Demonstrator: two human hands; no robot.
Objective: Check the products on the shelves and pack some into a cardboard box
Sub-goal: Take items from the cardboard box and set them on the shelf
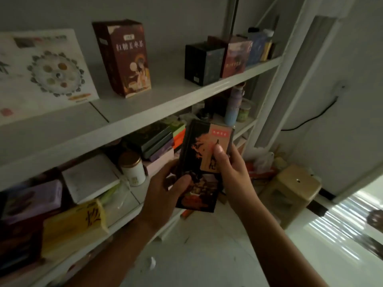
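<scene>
Between left grip [165,184], clasping its lower end, and right grip [232,170], pinching its side, the dark product box [193,143] is held face-up, shelves [145,119] just left of both grips, apparently for label inspection.

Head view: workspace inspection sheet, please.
Surface: white shelves, two tiers, both stocked.
Job's things: dark product box in hand; cardboard packing box not seen.
Clutter: lower tier crowded with stacked boxes and a white tin; small white scrap on floor.
Grips: left hand and right hand both hold the dark product box, thumbs on its front.
Cables: black cable on right wall.
Surroundings: wooden stool on floor; dim light.
</scene>
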